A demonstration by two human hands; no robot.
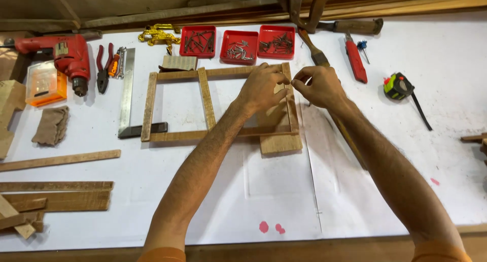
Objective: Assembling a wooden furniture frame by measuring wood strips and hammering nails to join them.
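Note:
A rectangular wooden frame with a middle slat lies flat on the white-covered bench. A wooden board sits under its right end. My left hand rests on the frame's right side, fingers curled near the far right corner. My right hand is beside it, thumb and forefinger pinched together at the frame's right rail. Whether something small is held between the fingers cannot be made out.
Three red trays of nails and screws stand behind the frame. A red drill, pliers and a steel square lie left. A brush, red knife and tape measure lie right. Wood strips are stacked front left.

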